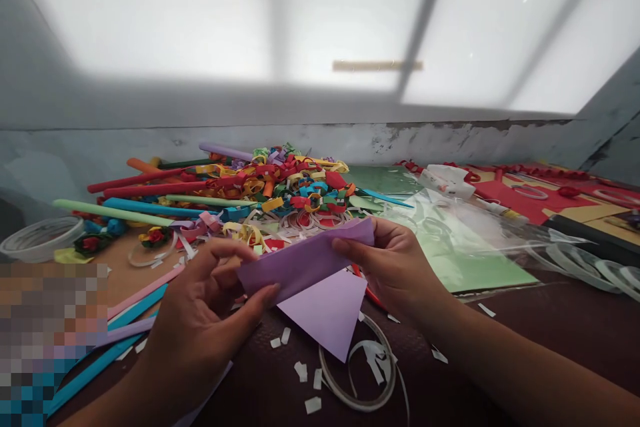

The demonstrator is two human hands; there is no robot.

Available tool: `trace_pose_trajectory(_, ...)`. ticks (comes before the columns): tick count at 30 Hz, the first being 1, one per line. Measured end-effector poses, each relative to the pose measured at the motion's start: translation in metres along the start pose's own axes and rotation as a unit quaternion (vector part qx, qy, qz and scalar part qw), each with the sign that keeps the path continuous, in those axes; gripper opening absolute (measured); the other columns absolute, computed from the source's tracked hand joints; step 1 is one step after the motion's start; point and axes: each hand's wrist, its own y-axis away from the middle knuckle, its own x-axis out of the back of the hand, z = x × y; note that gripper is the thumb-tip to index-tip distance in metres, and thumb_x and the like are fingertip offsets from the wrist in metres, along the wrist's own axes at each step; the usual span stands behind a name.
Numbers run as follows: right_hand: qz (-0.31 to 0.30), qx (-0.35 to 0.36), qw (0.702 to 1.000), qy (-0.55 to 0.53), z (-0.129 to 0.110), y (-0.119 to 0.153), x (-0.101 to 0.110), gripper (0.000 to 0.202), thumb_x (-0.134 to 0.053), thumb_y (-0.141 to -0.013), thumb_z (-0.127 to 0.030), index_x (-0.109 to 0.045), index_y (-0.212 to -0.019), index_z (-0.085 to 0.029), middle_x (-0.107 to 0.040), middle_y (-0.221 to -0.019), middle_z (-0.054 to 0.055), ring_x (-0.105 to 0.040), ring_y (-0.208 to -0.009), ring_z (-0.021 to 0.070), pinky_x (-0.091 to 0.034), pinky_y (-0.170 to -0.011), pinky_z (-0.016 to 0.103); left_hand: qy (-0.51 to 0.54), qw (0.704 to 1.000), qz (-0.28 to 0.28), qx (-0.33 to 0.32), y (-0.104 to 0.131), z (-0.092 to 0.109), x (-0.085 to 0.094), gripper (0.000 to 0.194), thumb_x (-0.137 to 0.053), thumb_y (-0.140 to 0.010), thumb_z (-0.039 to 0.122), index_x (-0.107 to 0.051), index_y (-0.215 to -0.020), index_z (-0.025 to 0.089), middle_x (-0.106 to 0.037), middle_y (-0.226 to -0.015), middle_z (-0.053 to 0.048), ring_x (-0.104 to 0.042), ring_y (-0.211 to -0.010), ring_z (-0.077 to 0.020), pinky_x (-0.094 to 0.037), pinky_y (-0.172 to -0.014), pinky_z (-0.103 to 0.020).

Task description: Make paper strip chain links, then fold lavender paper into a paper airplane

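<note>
A folded strip of purple paper [300,263] stretches between my two hands, tilted up toward the right. My left hand [205,310] pinches its left end between thumb and fingers. At the other end, my right hand [395,263] grips it with the thumb lying on the front face. Below the strip, a pointed piece of the same purple paper [330,313] sticks out; whether it joins the strip I cannot tell. A roll of double-sided tape [325,383] lies under that point on the dark table [430,393], with scraps of white backing paper [313,405] around it.
Paper chains in many colours [285,180] and rolled paper sticks [150,180] are heaped at the back left. A white tape ring [40,240] stands at far left. Green sheets under clear plastic [465,260] and red paper [535,200] lie at right. A wall rises behind.
</note>
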Motion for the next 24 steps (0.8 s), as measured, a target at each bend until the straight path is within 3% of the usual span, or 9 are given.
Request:
trace_pose_trajectory(2, -0.002, -0.008, 1.0, 0.012, -0.002, 0.002, -0.001, 0.023, -0.092, -0.066, -0.031, -0.073, -0.072, -0.021, -0.073, -0.072, 0.0, -0.063, -0.062, 0.0117, -0.051, -0.057, 0.025, 0.02, 0.999, -0.021, 0.036, -0.001, 0.003, -0.002, 0.068, -0.088, -0.063, 0.038, -0.056, -0.123, 0.03, -0.074, -0.073, 0.004, -0.067, -0.06, -0.0173, -0.051, -0.055, -0.024)
trace_pose_trajectory(3, -0.008, -0.011, 1.0, 0.013, -0.004, 0.004, -0.002, 0.023, -0.092, -0.066, -0.031, -0.073, -0.071, -0.021, -0.073, -0.072, 0.0, -0.063, -0.061, 0.0119, -0.051, -0.056, 0.025, 0.016, 0.998, -0.037, 0.051, -0.002, 0.004, -0.002, 0.069, -0.087, -0.064, 0.039, -0.059, -0.125, 0.027, -0.073, -0.07, 0.003, -0.067, -0.059, -0.017, -0.05, -0.054, -0.023)
trace_pose_trajectory(5, -0.017, -0.016, 1.0, 0.014, -0.007, 0.007, -0.005, 0.023, -0.093, -0.064, -0.031, -0.074, -0.071, -0.021, -0.075, -0.075, 0.002, -0.065, -0.062, 0.0133, -0.053, -0.054, 0.025, -0.008, 0.996, -0.061, 0.064, -0.006, 0.003, 0.0, 0.049, -0.087, -0.064, 0.045, -0.072, -0.103, 0.019, -0.072, -0.067, -0.001, -0.064, -0.058, -0.015, -0.047, -0.053, -0.02)
trace_pose_trajectory(7, -0.019, -0.026, 0.999, 0.017, -0.01, 0.01, -0.006, 0.025, -0.094, -0.063, -0.032, -0.075, -0.075, -0.021, -0.076, -0.08, 0.003, -0.067, -0.066, 0.0151, -0.055, -0.056, 0.026, -0.037, 0.995, -0.062, 0.07, -0.008, 0.001, 0.002, 0.041, -0.085, -0.065, 0.05, -0.074, -0.083, 0.015, -0.071, -0.065, -0.003, -0.061, -0.056, -0.0139, -0.043, -0.05, -0.02)
trace_pose_trajectory(13, 0.019, -0.05, 0.998, 0.01, -0.007, 0.006, -0.003, 0.031, -0.095, -0.061, -0.032, -0.067, -0.067, -0.019, -0.073, -0.068, 0.0, -0.064, -0.058, 0.0099, -0.053, -0.055, 0.021, -0.075, 0.996, -0.029, 0.047, -0.008, -0.002, 0.005, 0.038, -0.084, -0.064, 0.051, -0.076, -0.081, 0.018, -0.069, -0.061, -0.001, -0.057, -0.053, -0.0128, -0.041, -0.048, -0.02)
trace_pose_trajectory(20, 0.049, -0.04, 0.998, -0.003, -0.008, 0.007, -0.007, 0.036, -0.095, -0.061, -0.027, -0.06, -0.061, -0.019, -0.071, -0.063, -0.002, -0.061, -0.052, 0.0088, -0.048, -0.048, 0.02, -0.018, 0.994, -0.103, 0.025, -0.012, -0.01, 0.008, 0.03, -0.082, -0.073, 0.047, -0.076, -0.078, 0.018, -0.07, -0.065, -0.001, -0.058, -0.056, -0.0115, -0.043, -0.049, -0.017)
trace_pose_trajectory(24, 0.035, -0.017, 0.999, 0.009, -0.012, 0.009, -0.007, 0.028, -0.093, -0.065, -0.027, -0.067, -0.075, -0.021, -0.075, -0.071, -0.001, -0.068, -0.059, 0.0126, -0.054, -0.054, 0.023, -0.025, 0.993, -0.109, 0.033, -0.014, -0.01, 0.009, 0.03, -0.08, -0.075, 0.047, -0.075, -0.08, 0.018, -0.071, -0.066, -0.002, -0.06, -0.056, -0.0127, -0.044, -0.05, -0.019)
